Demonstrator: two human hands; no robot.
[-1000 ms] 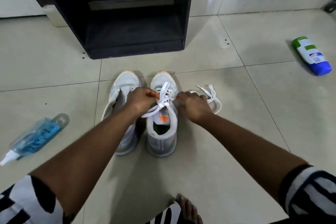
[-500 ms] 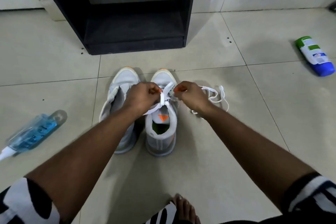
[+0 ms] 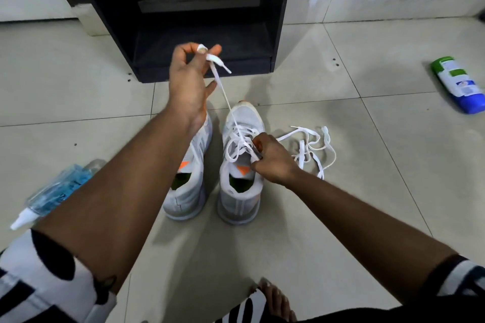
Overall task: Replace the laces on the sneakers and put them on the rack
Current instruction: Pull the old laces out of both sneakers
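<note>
Head cam, only view there is, so here goes. Person's sitting on the tiled floor (image 3: 341,217) w/ two grey sneakers side by side in front of them. Left hand (image 3: 190,78) is raised up high, thumb and fingertips pinching the end of a white lace (image 3: 223,89) that runs taut down into the eyelets of the right sneaker (image 3: 240,191). Right hand (image 3: 273,158) is down on that shoe's tongue area, fingers curled and gripping the lace crossings, prob to hold them steady.

So imo we're mid-lacing (or pulling a lace through) on the right sneaker; can't tell if this lace is going in or coming out tbh. Left sneaker (image 3: 187,191) looks like it has no lace, tho the left forearm covers most of it. A loose lace (image 3: 315,149) lies in a tangle on the floor just beside the right shoe.

Next move prob needs the slack evened out, then the free end fed thru the next eyelet. Rack (image 3: 183,21) is the dark shelf unit past the shoes, nothing on the visible shelf.

Hard to see: eyelets are hidden under the right hand, the rack's top is cut off, and the spray bottle (image 3: 52,191) at left is partly behind the arm. Another bottle (image 3: 459,84) lies at far right.
</note>
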